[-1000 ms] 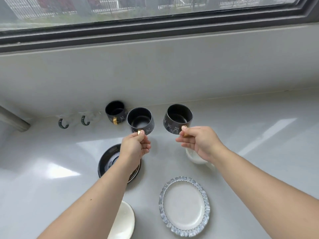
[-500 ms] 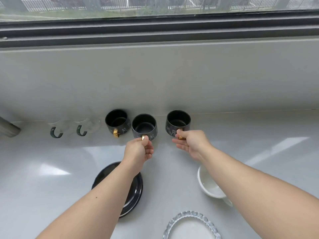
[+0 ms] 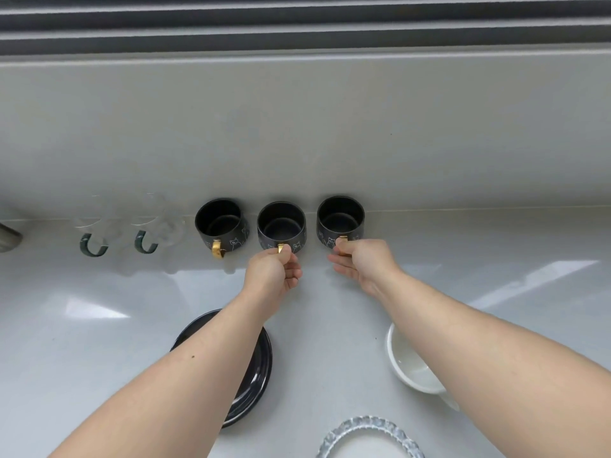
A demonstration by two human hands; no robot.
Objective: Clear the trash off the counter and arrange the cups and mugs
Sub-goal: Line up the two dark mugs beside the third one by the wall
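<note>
Five cups line the worktop's [image 3: 496, 292] back edge: two glass mugs [image 3: 96, 233] at left, then three mugs [image 3: 281, 226] side by side. Nearer the front edge sit a plate [image 3: 258, 375] left, a bowl [image 3: 410, 368] right, and a glass plate [image 3: 370, 434] frontmost.

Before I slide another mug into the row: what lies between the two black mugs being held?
Nothing: the head view shows bare counter and wall between the middle mug and right mug.
</note>
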